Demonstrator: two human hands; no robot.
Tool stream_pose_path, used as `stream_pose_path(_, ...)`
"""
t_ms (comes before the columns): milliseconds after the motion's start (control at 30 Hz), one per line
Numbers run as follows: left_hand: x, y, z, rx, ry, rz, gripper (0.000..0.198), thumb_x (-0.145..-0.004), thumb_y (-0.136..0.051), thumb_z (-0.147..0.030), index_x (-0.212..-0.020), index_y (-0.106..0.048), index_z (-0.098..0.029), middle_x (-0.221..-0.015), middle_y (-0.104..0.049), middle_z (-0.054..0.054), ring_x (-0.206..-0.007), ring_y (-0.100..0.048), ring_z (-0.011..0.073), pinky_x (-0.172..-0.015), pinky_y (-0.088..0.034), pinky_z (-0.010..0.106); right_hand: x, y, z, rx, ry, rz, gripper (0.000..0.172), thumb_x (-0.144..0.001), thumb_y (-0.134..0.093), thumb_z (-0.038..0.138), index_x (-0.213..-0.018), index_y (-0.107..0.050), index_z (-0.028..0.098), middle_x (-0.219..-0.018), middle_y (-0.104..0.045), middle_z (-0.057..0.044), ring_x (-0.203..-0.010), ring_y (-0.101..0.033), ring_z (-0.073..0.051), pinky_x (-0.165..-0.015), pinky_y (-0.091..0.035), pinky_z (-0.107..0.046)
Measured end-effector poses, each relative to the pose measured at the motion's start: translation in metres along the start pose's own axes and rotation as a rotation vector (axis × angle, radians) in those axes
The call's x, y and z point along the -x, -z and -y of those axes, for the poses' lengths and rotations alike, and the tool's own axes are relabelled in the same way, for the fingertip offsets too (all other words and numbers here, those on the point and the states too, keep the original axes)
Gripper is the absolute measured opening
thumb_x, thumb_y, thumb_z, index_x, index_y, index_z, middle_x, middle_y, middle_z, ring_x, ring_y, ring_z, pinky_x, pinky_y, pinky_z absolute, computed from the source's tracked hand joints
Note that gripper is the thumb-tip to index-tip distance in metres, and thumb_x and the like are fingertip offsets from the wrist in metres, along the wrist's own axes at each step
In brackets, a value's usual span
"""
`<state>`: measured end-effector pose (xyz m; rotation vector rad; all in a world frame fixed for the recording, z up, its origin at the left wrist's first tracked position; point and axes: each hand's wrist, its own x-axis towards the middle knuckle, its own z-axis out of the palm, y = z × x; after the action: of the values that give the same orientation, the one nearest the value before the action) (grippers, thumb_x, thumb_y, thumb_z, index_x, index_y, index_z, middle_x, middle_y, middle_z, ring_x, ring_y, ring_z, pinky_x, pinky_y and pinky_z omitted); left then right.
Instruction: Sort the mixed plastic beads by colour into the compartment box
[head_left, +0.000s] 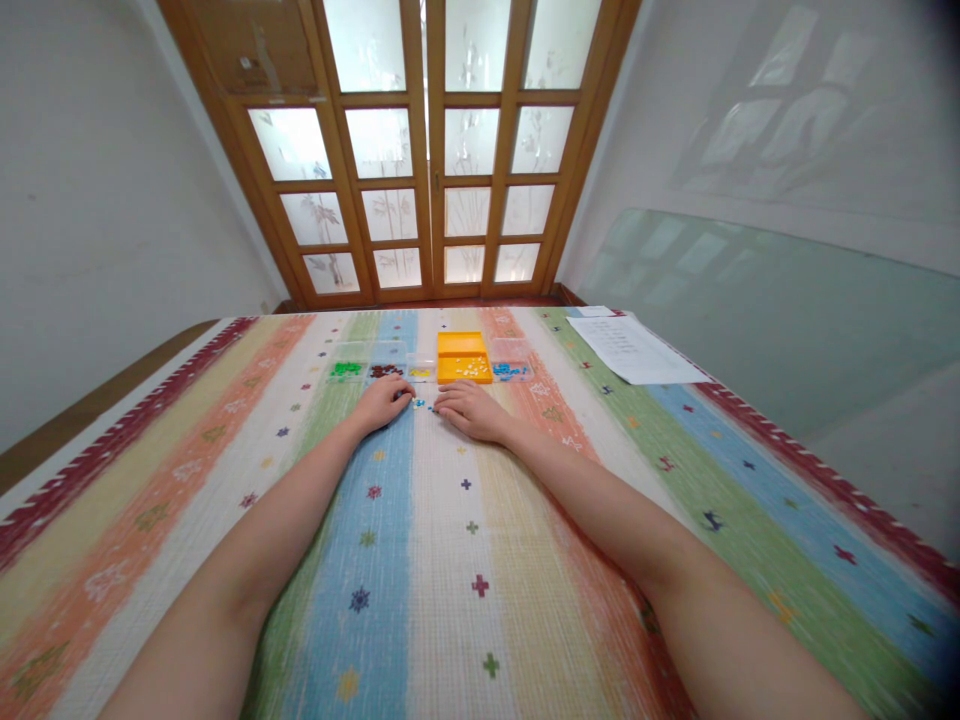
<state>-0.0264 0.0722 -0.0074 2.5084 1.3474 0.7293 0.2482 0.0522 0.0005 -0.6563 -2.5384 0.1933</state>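
Note:
My left hand (pixel 384 403) rests on the striped tablecloth with its fingers curled together. Whatever its fingertips hold is too small to make out. Facing it, my right hand (pixel 472 410) is closed, fingers together and pointing left; a speck of blue shows by its fingertips, too small to name. A few tiny blue and pale pieces (pixel 419 404) lie on the cloth between both hands. Just beyond stands an open orange case (pixel 464 345) with small white pieces (pixel 471 367) inside. Small yellow pieces (pixel 420 373) sit in a clear box between the hands.
Clear boxes hold green pieces (pixel 346 370) and dark brown pieces (pixel 386 371) at left, and blue pieces (pixel 510 370) at right. White paper sheets (pixel 637 348) lie at the table's far right. Beyond the striped tablecloth (pixel 442 560) are wooden glazed doors (pixel 426 150).

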Motion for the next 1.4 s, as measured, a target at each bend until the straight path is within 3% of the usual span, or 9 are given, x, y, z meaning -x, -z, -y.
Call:
stream_pose_path(233,0.0,-0.001,0.001,0.001,-0.001,-0.003,0.021,-0.094,-0.053,-0.028,-0.097,-0.074,-0.022,-0.098,-0.065,0.005,-0.096,-0.062,0.0207,-0.091,-0.049,0.035,-0.001,-0.001,-0.001,0.018,-0.012,0.014,0.033,-0.106,-0.047,0.034,-0.117,-0.076,0.025,-0.122,-0.074,-0.006,-0.128,-0.059,-0.023,-0.113,-0.04,-0.046)
stream_pose_path(467,0.0,-0.001,0.001,0.003,-0.001,0.002,0.023,-0.094,-0.053,-0.028,-0.098,-0.074,-0.022,-0.099,-0.065,0.006,-0.096,-0.062,0.0212,-0.089,-0.049,0.035,0.001,-0.001,-0.005,-0.009,-0.099,-0.115,0.037,-0.108,-0.042,0.035,-0.123,-0.073,0.023,-0.125,-0.073,-0.008,-0.123,-0.061,-0.023,-0.11,-0.042,-0.045)
stream_pose_path(667,0.0,-0.001,0.001,0.008,-0.01,-0.003,0.023,-0.094,-0.053,-0.029,-0.098,-0.074,-0.022,-0.099,-0.065,0.006,-0.095,-0.061,0.021,-0.089,-0.049,0.035,0.003,0.002,-0.004,-0.048,-0.033,-0.028,0.032,-0.106,-0.048,0.035,-0.107,-0.078,0.025,-0.113,-0.077,-0.005,-0.124,-0.061,-0.023,-0.111,-0.042,-0.044)
stream_pose_path(933,0.0,-0.001,0.001,0.003,-0.009,-0.006,0.022,-0.094,-0.053,-0.029,-0.097,-0.074,-0.022,-0.099,-0.065,0.006,-0.096,-0.062,0.0212,-0.09,-0.049,0.035,0.001,-0.002,-0.004,-0.063,-0.022,-0.025,0.036,-0.107,-0.044,0.035,-0.111,-0.078,0.023,-0.118,-0.075,-0.006,-0.12,-0.064,-0.021,-0.112,-0.043,-0.042)
stream_pose_path(1133,0.0,-0.001,0.002,-0.004,-0.011,-0.003,0.022,-0.094,-0.054,-0.028,-0.097,-0.074,-0.021,-0.099,-0.066,0.006,-0.097,-0.062,0.0211,-0.09,-0.049,0.035,0.002,-0.004,-0.007,-0.138,-0.078,-0.107,0.039,-0.108,-0.041,0.037,-0.117,-0.076,0.021,-0.119,-0.075,-0.008,-0.116,-0.066,-0.021,-0.106,-0.048,-0.038)
stream_pose_path(1400,0.0,-0.002,0.002,-0.006,-0.012,-0.005,0.021,-0.094,-0.054,-0.028,-0.097,-0.074,-0.021,-0.1,-0.066,0.006,-0.096,-0.062,0.0209,-0.09,-0.049,0.034,0.002,-0.009,-0.022,-0.126,-0.282,-0.348,0.041,-0.108,-0.042,0.041,-0.115,-0.077,0.021,-0.12,-0.074,-0.009,-0.112,-0.067,-0.023,-0.103,-0.048,-0.039)
